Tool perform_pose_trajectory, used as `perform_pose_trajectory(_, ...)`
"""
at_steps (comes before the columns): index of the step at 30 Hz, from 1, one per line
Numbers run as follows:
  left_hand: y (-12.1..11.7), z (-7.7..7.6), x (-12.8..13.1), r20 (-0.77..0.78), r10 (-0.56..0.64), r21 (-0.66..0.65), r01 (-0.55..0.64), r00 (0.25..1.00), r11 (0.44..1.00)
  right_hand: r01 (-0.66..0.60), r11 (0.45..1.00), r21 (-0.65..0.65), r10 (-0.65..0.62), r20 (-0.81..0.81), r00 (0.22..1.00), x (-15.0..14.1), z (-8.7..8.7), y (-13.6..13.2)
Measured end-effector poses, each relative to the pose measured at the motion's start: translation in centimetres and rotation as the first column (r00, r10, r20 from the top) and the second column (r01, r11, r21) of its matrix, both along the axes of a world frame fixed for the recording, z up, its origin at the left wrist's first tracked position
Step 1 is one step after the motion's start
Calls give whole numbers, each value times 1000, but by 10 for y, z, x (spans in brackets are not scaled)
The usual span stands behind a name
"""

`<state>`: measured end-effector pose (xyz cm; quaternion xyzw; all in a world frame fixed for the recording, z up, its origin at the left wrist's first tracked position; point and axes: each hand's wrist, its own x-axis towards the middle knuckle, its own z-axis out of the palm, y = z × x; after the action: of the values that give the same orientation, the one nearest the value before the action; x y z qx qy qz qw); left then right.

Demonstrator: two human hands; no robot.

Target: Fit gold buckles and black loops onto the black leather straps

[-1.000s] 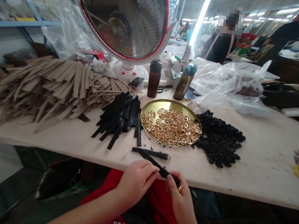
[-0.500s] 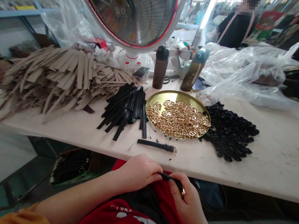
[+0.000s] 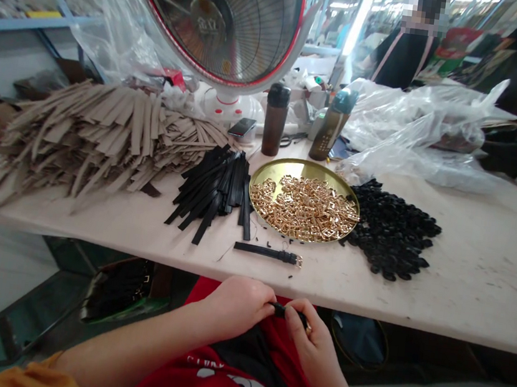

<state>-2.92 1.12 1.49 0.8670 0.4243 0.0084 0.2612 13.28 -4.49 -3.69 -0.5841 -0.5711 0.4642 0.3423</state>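
Note:
Over my lap, just below the table's front edge, both hands grip one black strap [image 3: 279, 309]. My left hand [image 3: 245, 305] pinches its left end between thumb and fingers. My right hand [image 3: 310, 332] is closed round the other end, where a bit of gold buckle [image 3: 308, 328] shows between the fingers; most of the strap is covered. On the table ahead lies a black buckled strap [image 3: 266, 253]. Behind it are a pile of black strips [image 3: 218, 192], a round gold tray [image 3: 285, 165] with many gold buckles [image 3: 308, 209], and a heap of small black loops [image 3: 390, 231].
Beige strips [image 3: 91, 135] cover the table's left side. A large fan [image 3: 218, 19], a phone [image 3: 243, 127], a dark bottle [image 3: 275, 120], a second bottle [image 3: 330, 127] and plastic bags [image 3: 417, 131] stand behind. Below is a box of straps [image 3: 119, 289]. A person [image 3: 405, 54] is in the background.
My hands have drawn slightly closer together on the strap, and less of it shows between them. The view has shifted a little; the things on the table look the same.

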Motion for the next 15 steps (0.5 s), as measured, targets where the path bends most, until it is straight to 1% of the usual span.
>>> perform_pose_trajectory(2,0,1,0,9,21,-25,-21,1000,999,17,1000,-13,-17,-31,999,-1,-2,0)
perform_pose_trajectory(4,-2,2,-1,43,50,-100,-45,998,994,-10,1000,10,10,-13,1000,0,-1,-1)
perform_pose_trajectory(6,-4,1,-1,79,83,-187,-66,993,980,-70,997,46,67,55,996,3,1,-3)
perform_pose_trajectory(8,-7,0,0,88,108,-244,-84,990,966,-143,986,83,129,151,980,6,3,-4)
perform_pose_trajectory(10,-9,-3,2,71,119,-260,-97,990,961,-211,971,116,177,246,953,9,2,-4)
perform_pose_trajectory(12,-11,-5,3,44,118,-243,-104,992,964,-247,960,136,198,297,934,9,0,-4)
perform_pose_trajectory(13,-12,-5,4,29,116,-234,-106,993,966,-246,961,129,201,290,936,9,-1,-4)
perform_pose_trajectory(15,-14,-5,4,0,116,-241,-113,993,964,-210,976,60,195,191,962,7,-1,-4)
